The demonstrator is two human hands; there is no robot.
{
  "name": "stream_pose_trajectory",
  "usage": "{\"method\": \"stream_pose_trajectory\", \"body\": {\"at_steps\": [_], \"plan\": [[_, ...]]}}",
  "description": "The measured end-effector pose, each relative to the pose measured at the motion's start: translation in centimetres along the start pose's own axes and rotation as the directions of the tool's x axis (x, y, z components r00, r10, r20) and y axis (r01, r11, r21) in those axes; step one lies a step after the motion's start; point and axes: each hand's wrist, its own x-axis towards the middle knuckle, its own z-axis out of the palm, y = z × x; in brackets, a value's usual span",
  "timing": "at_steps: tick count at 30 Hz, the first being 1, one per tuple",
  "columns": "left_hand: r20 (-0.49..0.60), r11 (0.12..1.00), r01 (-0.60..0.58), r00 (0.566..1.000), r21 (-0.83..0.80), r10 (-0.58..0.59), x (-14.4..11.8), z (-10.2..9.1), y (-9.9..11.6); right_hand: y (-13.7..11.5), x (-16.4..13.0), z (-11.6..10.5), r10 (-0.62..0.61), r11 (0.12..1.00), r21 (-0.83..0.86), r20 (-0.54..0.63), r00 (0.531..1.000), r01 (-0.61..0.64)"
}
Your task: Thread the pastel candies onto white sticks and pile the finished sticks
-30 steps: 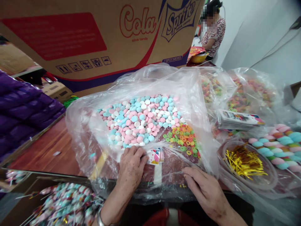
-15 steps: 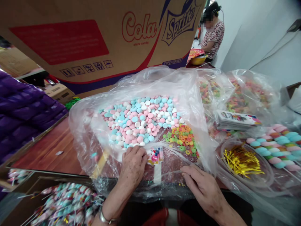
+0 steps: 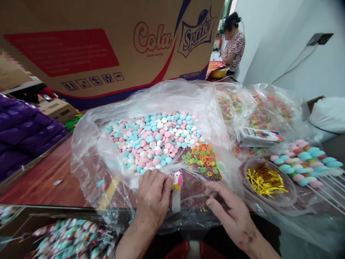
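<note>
A small printed paper tag with a white strip below it [image 3: 176, 187] is pinched at the fingertips of the left hand [image 3: 153, 196], low on the clear plastic sheet [image 3: 88, 151] spread in front of the person, while the right hand [image 3: 231, 212] is laid flat and open on the same sheet just beside it, the two hands kept a little apart. Beyond the left hand a broad heap of pink, blue and white round candies [image 3: 153, 138] is seen, and just beyond the gap between the hands a smaller heap of multicoloured ring candies [image 3: 202, 160]; both heaps are judged largely unused. To the right of the right hand a clear round tub of gold foil twist ties [image 3: 265, 180] is seen, and past it finished skewers of pastel marshmallow candies [image 3: 304, 162], with more wrapped ones [image 3: 72, 239] below the left hand, so much work is judged done and plenty left. Whether a stick is held under the left palm cannot be told; the print on the tag is too small to be read
</note>
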Motion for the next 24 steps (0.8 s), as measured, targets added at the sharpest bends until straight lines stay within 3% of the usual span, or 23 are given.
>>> {"method": "stream_pose_trajectory", "body": {"at_steps": [4, 8, 12, 14, 17, 20, 24], "plan": [[-0.069, 0.985, -0.167, 0.983, 0.044, 0.170, -0.2, 1.6, 2.8, -1.7, 0.8, 0.8, 0.161, 0.966, 0.202, 0.022, 0.987, -0.162], [-0.094, 0.971, -0.238, 0.968, -0.021, 0.235, -0.3, 2.7, 4.4, -1.3, 2.0, 0.7, 0.262, 0.950, 0.179, -0.010, 0.965, -0.256], [-0.127, 0.971, -0.228, 0.968, -0.074, 0.218, 1.0, 2.0, 4.6, -0.9, 3.1, -0.8, 0.239, 0.966, 0.106, -0.023, 0.971, -0.235], [-0.081, 0.959, -0.278, 0.959, -0.062, 0.273, 2.1, 1.4, 4.4, -1.3, 3.7, -1.5, 0.194, 0.978, 0.072, 0.031, 0.981, -0.195], [0.106, 0.937, -0.312, 0.938, -0.159, 0.330, 3.8, 0.4, 4.1, -2.0, 4.3, -1.9, 0.124, 0.991, 0.045, 0.092, 0.988, -0.128], [0.385, 0.942, -0.069, 0.901, -0.328, 0.200, 4.7, -0.3, 4.0, -2.2, 4.7, -2.0, 0.132, 0.989, 0.047, 0.119, 0.984, -0.138], [0.681, 0.809, 0.367, 0.730, -0.460, 0.057, 4.9, -0.6, 3.8, -2.2, 4.9, -2.1, 0.161, 0.982, 0.068, 0.161, 0.974, -0.174]]}}
